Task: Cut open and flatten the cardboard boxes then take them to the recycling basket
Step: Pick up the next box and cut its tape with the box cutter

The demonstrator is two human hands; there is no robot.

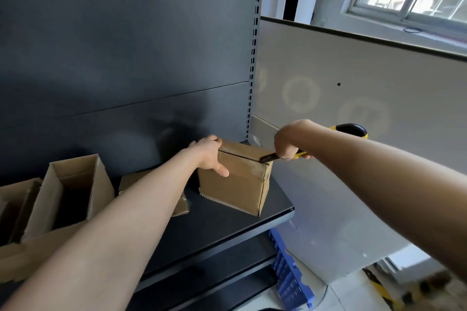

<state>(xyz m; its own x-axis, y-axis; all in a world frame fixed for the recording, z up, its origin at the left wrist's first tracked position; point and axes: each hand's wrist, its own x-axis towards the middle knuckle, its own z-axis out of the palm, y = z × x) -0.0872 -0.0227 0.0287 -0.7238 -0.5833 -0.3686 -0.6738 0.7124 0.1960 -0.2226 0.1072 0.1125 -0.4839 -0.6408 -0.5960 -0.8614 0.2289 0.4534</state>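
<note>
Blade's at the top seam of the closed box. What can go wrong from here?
1. The utility knife has its blade at the seam's right end on the box; the left hand grips the top edge at the other end. A slip along the seam could reach those fingers.
2. The box stands near the right end of the shelf, steadied by one hand; a hard pull by the right hand might drag it off.
</note>
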